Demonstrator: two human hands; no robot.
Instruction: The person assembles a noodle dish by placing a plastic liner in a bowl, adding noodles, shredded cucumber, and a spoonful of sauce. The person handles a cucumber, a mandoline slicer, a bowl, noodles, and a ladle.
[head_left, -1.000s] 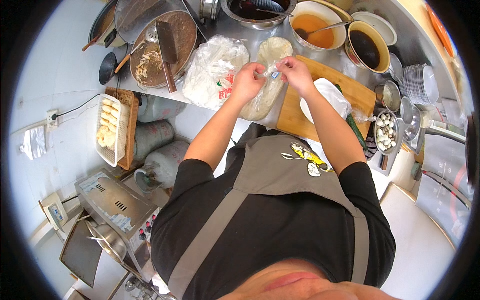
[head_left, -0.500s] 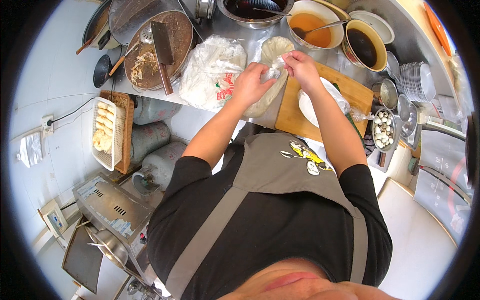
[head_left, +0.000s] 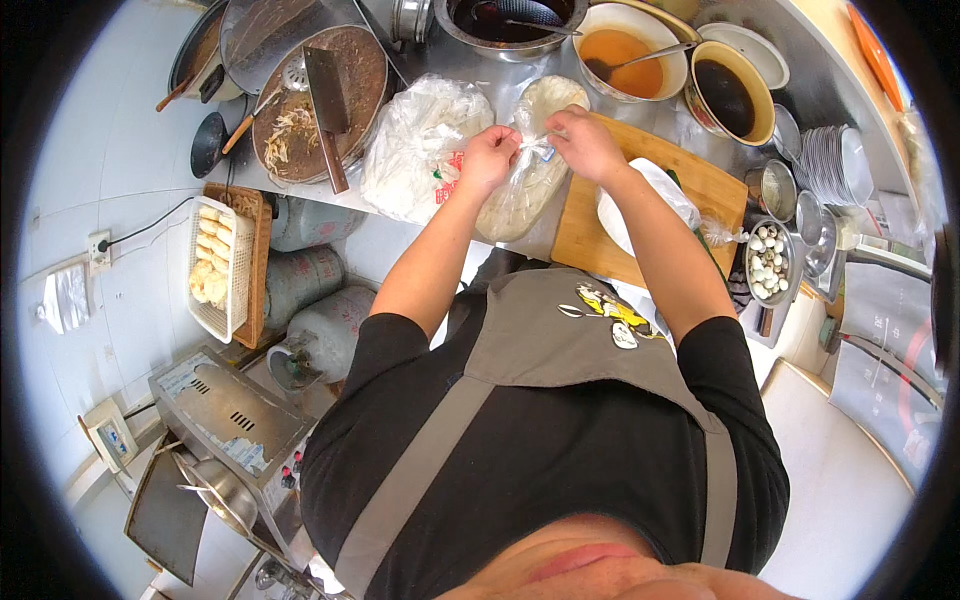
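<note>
A clear plastic bag (head_left: 522,198) with something pale and flat in it lies on the metal counter. Its gathered neck stretches between my two hands. My left hand (head_left: 488,160) pinches one side of the gathered plastic, fingers closed. From the other side, my right hand (head_left: 584,143) grips the plastic with thumb and fingers together. To the left sits a fuller plastic bag (head_left: 412,150) with red print and whitish contents. Just right of the held bag is a wooden cutting board (head_left: 580,215), carrying a white bag (head_left: 655,195).
A cleaver (head_left: 325,95) rests on a round chopping block (head_left: 370,65) at the left. Bowls of orange liquid (head_left: 630,45) and dark liquid (head_left: 725,95) stand behind the board. Stacked plates (head_left: 850,160) and a bowl of small eggs (head_left: 768,262) are on the right.
My hands have spread the gathered neck sideways; the right hand moved left and slightly down. The bag's plastic now fans out more over its contents.
</note>
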